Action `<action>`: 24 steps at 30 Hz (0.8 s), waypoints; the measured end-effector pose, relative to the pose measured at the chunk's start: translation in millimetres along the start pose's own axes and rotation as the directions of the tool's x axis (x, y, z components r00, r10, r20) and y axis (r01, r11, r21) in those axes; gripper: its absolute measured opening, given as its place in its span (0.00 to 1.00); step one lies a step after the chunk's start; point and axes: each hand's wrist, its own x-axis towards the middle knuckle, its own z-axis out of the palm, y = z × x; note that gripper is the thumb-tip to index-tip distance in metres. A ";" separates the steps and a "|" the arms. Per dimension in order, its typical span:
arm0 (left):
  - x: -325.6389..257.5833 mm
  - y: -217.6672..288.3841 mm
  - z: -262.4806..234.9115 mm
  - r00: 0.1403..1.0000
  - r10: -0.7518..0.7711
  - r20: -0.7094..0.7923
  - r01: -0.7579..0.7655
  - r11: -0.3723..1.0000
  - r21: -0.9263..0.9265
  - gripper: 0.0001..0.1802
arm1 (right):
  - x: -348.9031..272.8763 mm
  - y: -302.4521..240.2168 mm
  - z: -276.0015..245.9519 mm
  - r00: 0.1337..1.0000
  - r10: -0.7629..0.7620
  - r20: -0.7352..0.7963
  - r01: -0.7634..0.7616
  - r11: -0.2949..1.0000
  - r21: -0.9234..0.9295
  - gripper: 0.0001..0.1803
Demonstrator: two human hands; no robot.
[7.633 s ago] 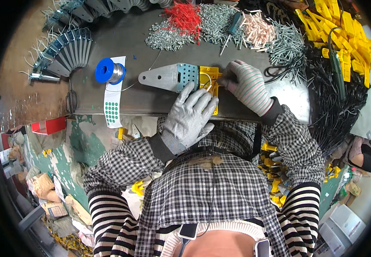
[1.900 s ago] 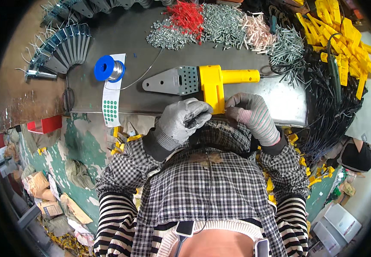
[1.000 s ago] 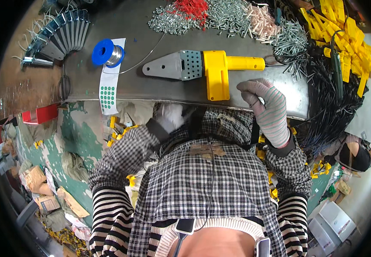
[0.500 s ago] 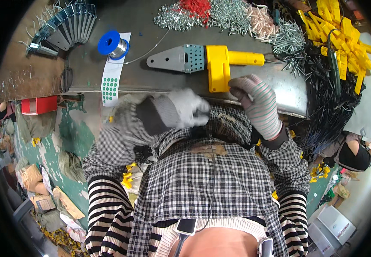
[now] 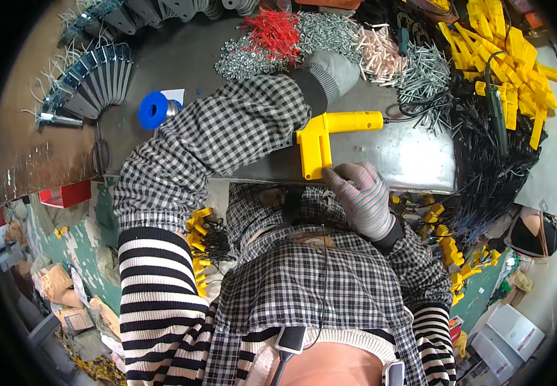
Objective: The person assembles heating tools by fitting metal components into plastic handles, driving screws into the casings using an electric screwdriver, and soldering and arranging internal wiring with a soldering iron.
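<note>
The left hand [image 5: 337, 72] has swung up from over the lap to the screw heap [image 5: 323, 32]; its fingers are hidden, so their state cannot be told. Leftmost are fanned grey plates [image 5: 101, 83], then a blue spool [image 5: 154, 110]. The checked sleeve [image 5: 227, 128] blocks most of the grey front of the yellow tool [image 5: 315, 151], lying near the table edge. The right hand [image 5: 362, 193] has fingers drawn together at its lower corner; whether they pinch it is unclear. Beyond lie black cords [image 5: 484, 148] and yellow handles [image 5: 516, 71].

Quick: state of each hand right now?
Left hand: at the silver screws; fingers mostly hidden, open or closed cannot be told.
Right hand: fingers bent at the yellow housing's lower corner; grip cannot be told.
</note>
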 end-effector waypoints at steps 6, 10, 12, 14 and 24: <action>-38.8 -26.6 0.3 0.971 -0.141 -0.191 0.014 0.838 -0.546 0.18 | -9.8 11.8 2.6 1.000 0.015 0.014 -0.016 0.998 0.054 0.25; -41.7 -41.7 29.7 0.956 -0.188 -0.227 -0.023 0.723 -0.691 0.16 | -9.3 11.9 5.3 0.999 0.027 0.023 -0.030 0.993 0.116 0.25; -40.2 -39.1 29.5 0.929 -0.113 -0.353 -0.127 0.797 -0.591 0.14 | -9.8 12.3 4.1 0.999 0.024 0.030 -0.027 0.991 0.128 0.25; -33.5 -32.5 23.1 0.948 0.171 -0.269 -0.288 0.822 -0.492 0.13 | -4.6 15.2 -7.5 0.998 0.038 0.048 -0.044 0.990 0.135 0.24; -25.4 -26.1 -5.4 0.924 0.383 0.001 -0.381 0.921 -0.081 0.05 | 46.5 51.7 -48.9 0.955 0.164 -0.246 -0.136 0.983 0.125 0.21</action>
